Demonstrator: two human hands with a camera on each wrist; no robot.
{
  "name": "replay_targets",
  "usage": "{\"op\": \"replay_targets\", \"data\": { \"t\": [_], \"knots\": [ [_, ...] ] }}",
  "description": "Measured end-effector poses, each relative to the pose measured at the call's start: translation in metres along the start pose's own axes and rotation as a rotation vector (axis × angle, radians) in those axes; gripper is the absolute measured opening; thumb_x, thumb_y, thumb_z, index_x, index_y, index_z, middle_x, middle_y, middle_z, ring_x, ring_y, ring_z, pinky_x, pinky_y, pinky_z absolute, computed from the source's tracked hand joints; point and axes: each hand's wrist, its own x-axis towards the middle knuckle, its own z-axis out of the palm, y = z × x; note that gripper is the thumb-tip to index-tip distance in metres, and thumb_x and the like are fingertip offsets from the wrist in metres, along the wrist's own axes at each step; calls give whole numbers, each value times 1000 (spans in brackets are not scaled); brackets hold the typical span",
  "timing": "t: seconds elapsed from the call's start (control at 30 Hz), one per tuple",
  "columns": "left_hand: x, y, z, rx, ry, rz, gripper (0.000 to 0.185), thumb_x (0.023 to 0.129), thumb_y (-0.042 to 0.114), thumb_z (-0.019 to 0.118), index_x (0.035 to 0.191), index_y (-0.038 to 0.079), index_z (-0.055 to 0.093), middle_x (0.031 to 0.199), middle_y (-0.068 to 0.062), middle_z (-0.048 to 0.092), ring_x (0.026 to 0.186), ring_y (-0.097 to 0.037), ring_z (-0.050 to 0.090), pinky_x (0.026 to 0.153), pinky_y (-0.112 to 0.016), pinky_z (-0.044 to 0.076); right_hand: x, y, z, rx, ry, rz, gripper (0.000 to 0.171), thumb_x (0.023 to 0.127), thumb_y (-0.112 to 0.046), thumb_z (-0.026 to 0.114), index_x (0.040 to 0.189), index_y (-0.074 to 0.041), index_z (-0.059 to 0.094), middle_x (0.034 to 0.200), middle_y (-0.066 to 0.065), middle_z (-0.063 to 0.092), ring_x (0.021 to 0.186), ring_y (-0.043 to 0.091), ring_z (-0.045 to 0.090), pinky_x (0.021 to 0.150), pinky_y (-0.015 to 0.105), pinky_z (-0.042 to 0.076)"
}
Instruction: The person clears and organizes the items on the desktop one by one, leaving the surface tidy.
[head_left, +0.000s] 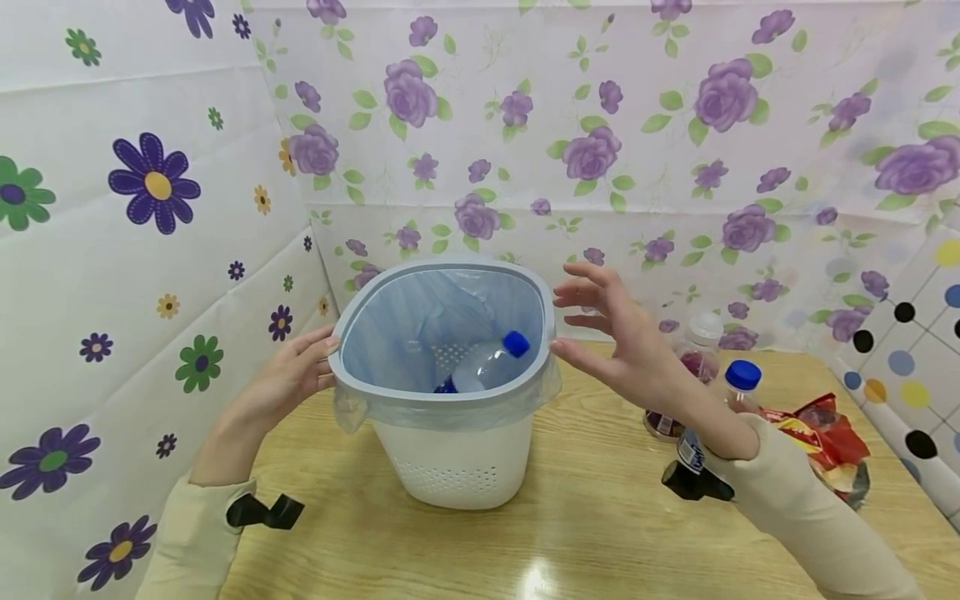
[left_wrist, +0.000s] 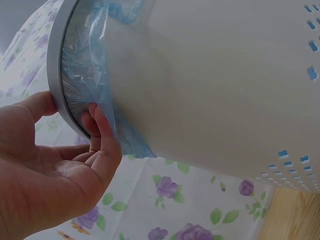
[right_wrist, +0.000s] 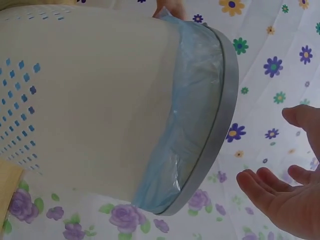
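A white trash can [head_left: 450, 462] with a grey rim [head_left: 442, 395] stands on the table, lined with a thin blue plastic bag [head_left: 382, 333] folded over the edge. Inside lies a clear plastic bottle [head_left: 480, 367] with a blue cap. My left hand [head_left: 288, 375] grips the rim at its left side, thumb on the outside and fingers curled beneath, against the bag's overhang [left_wrist: 102, 75]. On the other side my right hand [head_left: 622, 333] is held off the rim, fingers spread and nothing in them; the right wrist view shows a gap between hand [right_wrist: 285, 190] and rim.
Right of the can, partly behind my right forearm, stand a clear bottle with a white cap [head_left: 705, 327] and one with a blue cap [head_left: 742, 375]. A crumpled red snack bag [head_left: 825, 433] lies beside them on the wooden table [head_left: 600, 533]. Flowered cloth [head_left: 525, 167] hangs behind.
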Motion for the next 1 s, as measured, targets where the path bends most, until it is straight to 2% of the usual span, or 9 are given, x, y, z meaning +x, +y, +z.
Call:
{"op": "replay_targets", "data": {
  "t": [0.1, 0.23, 0.43, 0.53, 0.77, 1.0],
  "knots": [
    [1, 0, 0, 1, -3, 1, 56, 106, 20, 36, 149, -12, 19, 121, 5, 63, 103, -7, 65, 85, -22, 54, -5, 3, -3, -43, 0, -11, 70, 85, 4, 68, 145, -9, 34, 128, 13, 56, 118, 19, 56, 95, 26, 52],
    [2, 1, 1, 2, -3, -2, 56, 106, 20, 36, 148, -12, 19, 120, 6, 63, 103, -7, 65, 85, -22, 54, -13, 10, -10, -81, 54, -34, 59, 86, 8, 65, 139, -4, 42, 125, 13, 58, 115, 17, 58, 90, 22, 53],
    [1, 1, 2, -4, -1, -7, 56, 106, 20, 35, 148, -13, 17, 120, 6, 63, 103, -7, 65, 85, -22, 54, -28, 16, -24, -88, 212, -17, 32, 90, 9, 57, 122, 2, 58, 112, 4, 64, 105, 2, 62, 82, 13, 52],
    [1, 1, 2, -7, -8, -2, 56, 106, 19, 35, 148, -13, 17, 120, 5, 63, 103, -7, 65, 86, -22, 54, -36, 17, -32, -53, 287, 16, 22, 92, 7, 55, 113, 5, 62, 105, -2, 65, 97, 2, 63, 79, 13, 53],
    [0, 1, 2, -15, -23, 9, 54, 106, 18, 34, 148, -13, 18, 117, 4, 64, 101, -7, 66, 85, -22, 54, -53, 25, -50, -9, 422, 42, 16, 93, 10, 52, 103, 12, 64, 93, -6, 68, 81, 6, 65, 71, 14, 53],
    [-1, 1, 2, -20, -26, 20, 52, 106, 17, 34, 148, -12, 22, 118, 4, 64, 101, -8, 66, 85, -23, 55, -65, 38, -58, -3, 467, 52, 16, 91, 13, 51, 103, 15, 62, 89, -2, 67, 77, 6, 64, 66, 12, 51]
  ]
}}
